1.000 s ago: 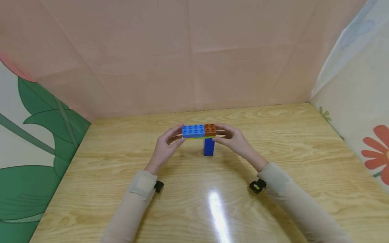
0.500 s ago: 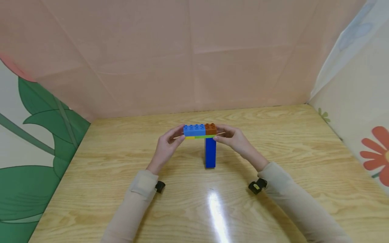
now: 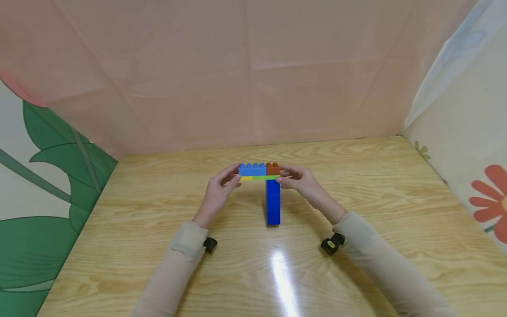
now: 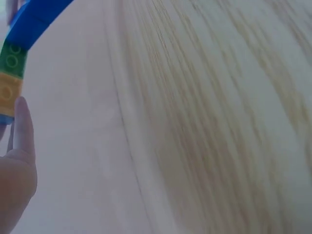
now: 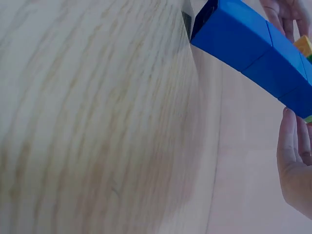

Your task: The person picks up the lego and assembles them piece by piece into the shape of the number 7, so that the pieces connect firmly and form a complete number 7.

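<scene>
left hand (image 3: pixel 217 192), right hand (image 3: pixel 304 185), gripping block structure (image 3: pixel 266 185) ends

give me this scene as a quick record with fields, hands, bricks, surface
left hand: left hand holds the left end of the top row of bricks
right hand: right hand holds the right end of the same row
top row: light blue brick beside brown brick, on a thin yellow and green layer
column: dark blue column hangs under the right part of the row, its lower end at the table
surface: wooden table
backdrop: pink sheet
</scene>
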Available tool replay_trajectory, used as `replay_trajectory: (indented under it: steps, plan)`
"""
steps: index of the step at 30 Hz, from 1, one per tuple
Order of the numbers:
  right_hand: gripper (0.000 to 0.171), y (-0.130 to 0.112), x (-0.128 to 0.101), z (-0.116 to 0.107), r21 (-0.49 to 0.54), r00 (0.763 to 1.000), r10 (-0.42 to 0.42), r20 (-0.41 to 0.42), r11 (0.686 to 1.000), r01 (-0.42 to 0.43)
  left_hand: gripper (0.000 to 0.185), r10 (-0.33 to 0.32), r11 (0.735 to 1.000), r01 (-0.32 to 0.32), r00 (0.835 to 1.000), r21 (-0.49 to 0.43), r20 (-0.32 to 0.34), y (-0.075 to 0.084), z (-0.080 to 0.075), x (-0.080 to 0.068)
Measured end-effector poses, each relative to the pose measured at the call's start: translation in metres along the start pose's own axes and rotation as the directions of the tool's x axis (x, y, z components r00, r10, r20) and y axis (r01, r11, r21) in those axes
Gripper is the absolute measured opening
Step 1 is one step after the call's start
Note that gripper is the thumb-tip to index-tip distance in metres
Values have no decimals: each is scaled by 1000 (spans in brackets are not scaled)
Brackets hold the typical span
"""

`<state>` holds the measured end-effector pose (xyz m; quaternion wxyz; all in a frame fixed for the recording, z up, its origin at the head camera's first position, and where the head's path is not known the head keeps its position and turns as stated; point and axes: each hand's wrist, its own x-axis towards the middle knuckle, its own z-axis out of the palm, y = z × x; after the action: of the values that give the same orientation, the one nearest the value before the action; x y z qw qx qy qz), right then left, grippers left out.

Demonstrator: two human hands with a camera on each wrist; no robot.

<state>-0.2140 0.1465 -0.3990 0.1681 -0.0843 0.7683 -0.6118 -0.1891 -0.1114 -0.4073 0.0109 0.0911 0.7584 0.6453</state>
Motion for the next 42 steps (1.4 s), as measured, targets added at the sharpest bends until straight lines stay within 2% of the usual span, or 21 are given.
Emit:
replay_trajectory:
  steps: [7,15,23,30,42]
  plan:
    - [57,3,3,5,38,1000,14,2,999,-14,42,-57,998,57,998,-9,8,-4,1,2]
    - [55,10,7,9,13,1000,6,-2,1000,-6,42,-115,993,115,993,-19,-5,-6,5,6]
    - [56,13,7,13,0,999,29,20,1000,-29,40,-181,983,182,983,20,-38,-8,7,6]
    - [57,13,6,17,19,997,69,34,997,-70,43,-211,975,211,977,62,-8,-9,7,5]
    - [54,20,7,20,39,996,71,52,997,-73,42,-289,953,287,957,97,-1,-8,7,3]
